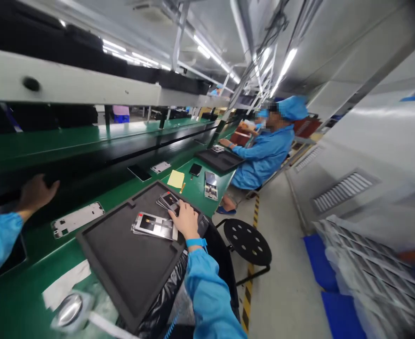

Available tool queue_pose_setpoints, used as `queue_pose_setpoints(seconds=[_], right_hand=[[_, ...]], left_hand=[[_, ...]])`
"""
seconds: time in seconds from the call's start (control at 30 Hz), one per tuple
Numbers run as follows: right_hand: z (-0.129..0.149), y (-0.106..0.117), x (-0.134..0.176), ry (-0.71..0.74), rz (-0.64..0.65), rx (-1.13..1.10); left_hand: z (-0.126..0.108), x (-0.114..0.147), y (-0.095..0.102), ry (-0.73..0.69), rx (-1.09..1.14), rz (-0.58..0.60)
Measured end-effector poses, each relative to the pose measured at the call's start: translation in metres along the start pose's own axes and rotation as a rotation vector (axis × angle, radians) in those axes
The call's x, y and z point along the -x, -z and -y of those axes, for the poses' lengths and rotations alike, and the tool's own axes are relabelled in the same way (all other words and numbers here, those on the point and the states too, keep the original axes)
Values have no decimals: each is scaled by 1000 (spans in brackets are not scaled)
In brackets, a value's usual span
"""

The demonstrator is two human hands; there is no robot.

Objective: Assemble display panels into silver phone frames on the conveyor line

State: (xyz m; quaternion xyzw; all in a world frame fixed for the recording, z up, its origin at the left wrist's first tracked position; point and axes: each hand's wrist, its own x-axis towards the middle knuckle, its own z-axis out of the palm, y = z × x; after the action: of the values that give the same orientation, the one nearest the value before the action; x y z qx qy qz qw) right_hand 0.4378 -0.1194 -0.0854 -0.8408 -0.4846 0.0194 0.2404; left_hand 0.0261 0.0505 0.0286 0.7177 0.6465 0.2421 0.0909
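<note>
Under my right hand (186, 219) fingers, spread flat, rest stacked phone frames (154, 226) on the tray (123, 263); a careless nudge could slide them off. Left hand (36, 193) loosely cupped at the conveyor (87, 162).

Factory hall: green tabletop (193, 186), grey floor (285, 263) with striped line, black stool (248, 241), ceiling strip lights (287, 63).

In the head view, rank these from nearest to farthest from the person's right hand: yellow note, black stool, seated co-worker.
From the right hand:
1. Yellow note, just beyond it on the green bench.
2. Black stool, on the floor to its right.
3. Seated co-worker, far down the line.
</note>
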Motion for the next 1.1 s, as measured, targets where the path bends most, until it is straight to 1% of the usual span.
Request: queue_pose_setpoints(seconds=[0.07, 0.13, 0.2, 0.27, 0.3, 0.33, 0.4, 0.47, 0.53, 0.57, 0.63, 0.7, 0.77, 0.87, 0.93, 0.97, 1.03, 1.1], right_hand=[[-13, -9, -5, 19, 24, 35], [-23, -15, -5, 44, 17, 56], [-30, -18, -1, 75, -24, 52], [-34, -18, 3, 94, -72, 35], [-35, -17, 5, 95, -88, 27], [-36, -17, 6, 93, -102, 21], [-37, -16, 8, 89, -126, 18], [-38, -15, 8, 89, -139, 17], [-38, -15, 7, 94, -145, 14], [-39, -15, 7, 97, -150, 11], [-40, -16, 6, 92, -164, 4], [-43, -17, 6, 87, -177, -12], [-47, -19, 4, 91, -183, -42], [-55, -25, 0, 108, -185, -107], [-59, -29, -4, 108, -201, -163], [-59, -29, -5, 102, -223, -203], [-51, -24, -5, 94, -293, -308], [-33, -10, 5, 89, -376, -380]], left_hand=[[-57, -39, -50, -110, -7, 68], [-120, -79, -110, -205, -13, 153], [-181, -113, -172, -275, -28, 239], [-231, -140, -228, -310, -49, 319], [-251, -150, -252, -328, -52, 347], [-266, -159, -272, -347, -51, 377], [-287, -173, -304, -382, -36, 417], [-296, -181, -323, -406, -10, 441], [-300, -185, -332, -414, 32, 449], [-301, -186, -332, -413, 60, 447], [-299, -187, -324, -404, 135, 432], [-292, -186, -305, -392, 237, 407], [-278, -182, -277, -374, 365, 366], [-246, -162, -221, -323, 596, 272], [-217, -136, -176, -272, 769, 203], [-202, -117, -152, -248, 853, 172], [-171, -72, -102, -204, 1004, 127], [-139, -19, -51, -126, 1189, 151]])
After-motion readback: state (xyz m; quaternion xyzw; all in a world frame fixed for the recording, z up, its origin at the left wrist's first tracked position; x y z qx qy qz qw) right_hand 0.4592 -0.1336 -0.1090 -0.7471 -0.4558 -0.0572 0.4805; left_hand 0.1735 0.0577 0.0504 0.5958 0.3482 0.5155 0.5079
